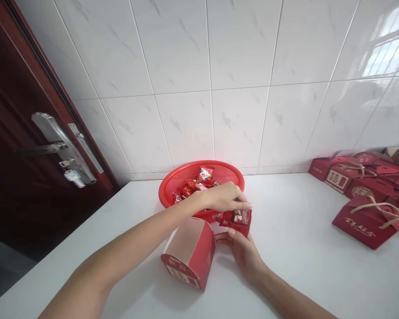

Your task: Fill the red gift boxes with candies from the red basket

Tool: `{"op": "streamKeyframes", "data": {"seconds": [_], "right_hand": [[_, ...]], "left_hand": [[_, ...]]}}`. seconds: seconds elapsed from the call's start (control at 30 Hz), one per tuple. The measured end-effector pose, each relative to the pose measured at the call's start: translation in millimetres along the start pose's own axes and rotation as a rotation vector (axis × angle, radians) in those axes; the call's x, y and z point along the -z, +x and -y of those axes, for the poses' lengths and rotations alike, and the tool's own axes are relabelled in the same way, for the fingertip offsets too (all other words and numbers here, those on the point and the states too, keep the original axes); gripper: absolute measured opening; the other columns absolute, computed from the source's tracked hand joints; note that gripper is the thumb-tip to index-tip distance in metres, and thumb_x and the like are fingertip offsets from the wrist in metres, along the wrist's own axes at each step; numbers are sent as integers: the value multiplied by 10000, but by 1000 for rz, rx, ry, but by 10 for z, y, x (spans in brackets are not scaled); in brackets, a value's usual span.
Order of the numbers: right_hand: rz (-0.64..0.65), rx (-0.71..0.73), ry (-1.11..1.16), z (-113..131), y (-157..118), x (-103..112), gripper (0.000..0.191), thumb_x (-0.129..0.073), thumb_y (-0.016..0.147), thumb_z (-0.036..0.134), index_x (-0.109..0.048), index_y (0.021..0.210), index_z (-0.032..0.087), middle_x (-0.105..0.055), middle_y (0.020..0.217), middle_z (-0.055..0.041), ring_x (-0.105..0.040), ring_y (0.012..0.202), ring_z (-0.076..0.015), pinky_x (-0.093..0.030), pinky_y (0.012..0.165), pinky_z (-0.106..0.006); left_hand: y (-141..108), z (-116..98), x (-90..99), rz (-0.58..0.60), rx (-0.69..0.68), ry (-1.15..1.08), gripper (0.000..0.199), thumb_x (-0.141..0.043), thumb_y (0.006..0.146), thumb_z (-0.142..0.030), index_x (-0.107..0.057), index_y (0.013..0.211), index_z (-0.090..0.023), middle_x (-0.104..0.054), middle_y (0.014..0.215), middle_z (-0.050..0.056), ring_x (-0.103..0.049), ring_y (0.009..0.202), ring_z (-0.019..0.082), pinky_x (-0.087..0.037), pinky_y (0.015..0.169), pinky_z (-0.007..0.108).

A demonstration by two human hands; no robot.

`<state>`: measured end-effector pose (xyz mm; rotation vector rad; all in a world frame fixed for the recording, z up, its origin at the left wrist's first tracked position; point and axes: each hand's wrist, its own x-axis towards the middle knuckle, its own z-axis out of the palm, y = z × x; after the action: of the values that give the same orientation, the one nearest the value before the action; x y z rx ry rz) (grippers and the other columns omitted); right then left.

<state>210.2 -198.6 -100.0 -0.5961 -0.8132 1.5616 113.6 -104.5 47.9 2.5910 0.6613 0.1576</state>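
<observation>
My left hand (228, 197) reaches across the front of a red mesh basket (166, 184), its fingers closed on the upper edge of red snack packets (241, 219). From below, my right hand (244, 252) also grips these packets, its thumb against their lower front. How many packets are in the hands I cannot tell. Just left of my right hand stands a red paper gift box (208, 254) with its top open and a pale inside. Inside the basket lie several red wrapped sweets (204, 175), partly hidden by my left hand and forearm.
At the right, several closed red gift boxes (369, 221) with rope handles sit grouped on the white table (286, 204). A tiled wall (186, 128) runs behind the table. On the left is a dark wooden door (13, 88) with keys (73, 178) hanging from its lock.
</observation>
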Motion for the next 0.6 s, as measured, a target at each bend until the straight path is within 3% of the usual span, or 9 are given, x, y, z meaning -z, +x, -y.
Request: {"op": "streamKeyframes", "data": {"seconds": [0.13,0.27,0.33,0.47,0.6], "right_hand": [[-21,-115,96,58,17,4,407,-832,735,430,-725,1040,184,-775,1031,-91,-709,762,-227,-526,821,-410],[63,-217,97,88,18,21,410,-854,700,423,-741,978,144,-780,978,-103,-698,725,-202,-523,741,-351],[85,-228,95,88,21,24,424,-843,713,437,-744,988,130,-783,963,-110,-700,728,-199,-521,751,-346],[51,-202,145,88,39,27,446,-834,718,440,-723,1037,148,-783,1032,-117,-709,737,-205,-524,770,-366],[51,-229,168,101,46,31,426,-847,687,388,-705,1021,165,-790,936,-84,-718,716,-207,-524,768,-360]], "left_hand": [[-38,51,37,37,-12,-147,323,-566,983,-391,-793,875,-189,-763,826,28,-660,742,144,-455,656,228],[-50,76,27,-80,-35,-136,332,-616,950,-434,-790,821,-183,-718,884,43,-644,825,154,-460,703,237],[-58,68,22,-123,-38,-136,362,-615,948,-459,-791,798,-180,-693,839,40,-629,798,151,-450,682,240],[-98,43,13,-87,-58,-212,291,-640,944,-403,-804,831,-191,-714,823,39,-648,855,169,-473,725,247],[-198,48,16,-101,-95,-255,144,-697,902,-286,-817,960,-232,-701,1023,55,-659,955,174,-508,808,267]]}}
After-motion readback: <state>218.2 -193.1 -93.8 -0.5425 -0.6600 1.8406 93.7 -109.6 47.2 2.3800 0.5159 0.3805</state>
